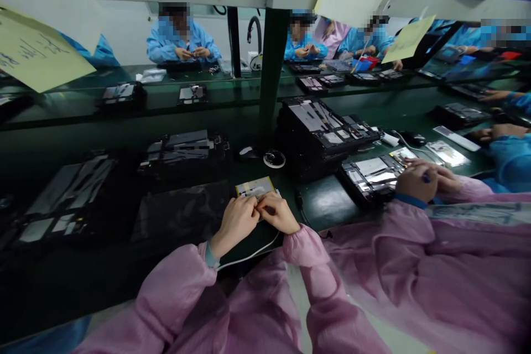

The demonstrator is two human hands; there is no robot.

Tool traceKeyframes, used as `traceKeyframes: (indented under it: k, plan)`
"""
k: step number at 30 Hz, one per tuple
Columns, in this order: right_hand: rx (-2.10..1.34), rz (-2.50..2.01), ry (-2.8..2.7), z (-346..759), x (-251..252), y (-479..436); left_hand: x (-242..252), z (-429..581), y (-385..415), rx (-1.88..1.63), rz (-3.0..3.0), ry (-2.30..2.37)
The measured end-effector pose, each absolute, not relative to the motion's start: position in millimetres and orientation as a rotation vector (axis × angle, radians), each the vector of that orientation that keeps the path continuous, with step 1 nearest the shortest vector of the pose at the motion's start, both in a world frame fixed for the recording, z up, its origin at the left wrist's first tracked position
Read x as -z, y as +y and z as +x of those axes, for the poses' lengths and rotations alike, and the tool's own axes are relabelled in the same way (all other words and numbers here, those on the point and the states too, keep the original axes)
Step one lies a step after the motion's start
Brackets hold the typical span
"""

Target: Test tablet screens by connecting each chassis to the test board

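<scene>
Pink sleeves (pixel 178 287), frame bottom. Left hand (pixel 238 218), right hand (pixel 280 213): fingertips together over yellow-edged pack (pixel 249 187), mid-frame; clamped, cannot tell. Handling seems unfinished.

A dark green bench (pixel 244 246) ran across the foreground. Directly on it stood a left stack of opened devices (pixel 70 188), a middle stack (pixel 186 146), a dark flat panel (pixel 182 207) just in front of that, and a white-rimmed round object (pixel 274 159) beside a taller stack (pixel 323 127). Farther right lay another opened device (pixel 371 171). A yellow-edged flat piece (pixel 255 185) was at the near side; its contact with the surface was hidden.
</scene>
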State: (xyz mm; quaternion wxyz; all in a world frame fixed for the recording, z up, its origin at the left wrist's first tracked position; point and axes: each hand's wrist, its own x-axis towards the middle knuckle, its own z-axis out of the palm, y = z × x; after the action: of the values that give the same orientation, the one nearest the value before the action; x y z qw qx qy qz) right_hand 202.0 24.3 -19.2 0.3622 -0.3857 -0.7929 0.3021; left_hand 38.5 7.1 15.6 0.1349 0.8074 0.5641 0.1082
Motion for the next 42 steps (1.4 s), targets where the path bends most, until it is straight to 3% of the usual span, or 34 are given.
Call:
traceKeyframes:
  k: [6,13,21,42]
  plan:
    - [-0.787,-0.962,-2.036,198.8,18.6,22.2,-9.9,41.3,5.2,-0.38,2.299,1.651]
    - [-0.928,-1.059,-1.78,217.2,6.3,31.8,-41.1,-3.1,23.8,-0.589,2.079,1.401]
    - [-0.458,-1.757,-2.3,153.4,-4.5,45.2,-9.8,-20.8,56.4,-0.219,2.489,1.537]
    - [-0.095,-2.012,-2.454,101.9,-1.5,28.5,8.4,-34.4,55.3,-0.289,2.443,1.367]
